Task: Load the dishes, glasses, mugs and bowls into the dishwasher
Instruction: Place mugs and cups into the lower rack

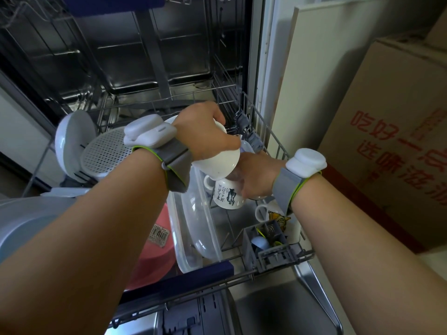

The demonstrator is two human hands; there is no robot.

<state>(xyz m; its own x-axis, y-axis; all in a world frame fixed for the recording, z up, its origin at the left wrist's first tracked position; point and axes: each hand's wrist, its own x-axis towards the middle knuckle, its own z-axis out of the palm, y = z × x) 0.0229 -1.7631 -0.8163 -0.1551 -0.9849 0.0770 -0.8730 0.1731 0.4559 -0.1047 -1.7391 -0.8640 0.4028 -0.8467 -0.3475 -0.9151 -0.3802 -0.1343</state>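
Observation:
My left hand [205,131] grips a plain white mug [217,163], tilted, above the pulled-out lower rack [273,139] of the open dishwasher. My right hand [256,175] reaches into the rack just right of it; its fingers are hidden behind the white mug and what they hold cannot be made out. Below the hands stands an upside-down white mug with black drawings [227,195]. A mug with a tiger picture [278,217] stands by the grey cutlery basket [268,243]. A clear plastic container [191,228] and a pink bowl [154,257] sit on edge in the rack.
A white perforated lid [106,153] and a white bowl [72,139] stand at the rack's back left. The upper rack [36,22] hangs above left. A cardboard box with red print [396,146] stands to the right. The dishwasher door [273,310] lies open below.

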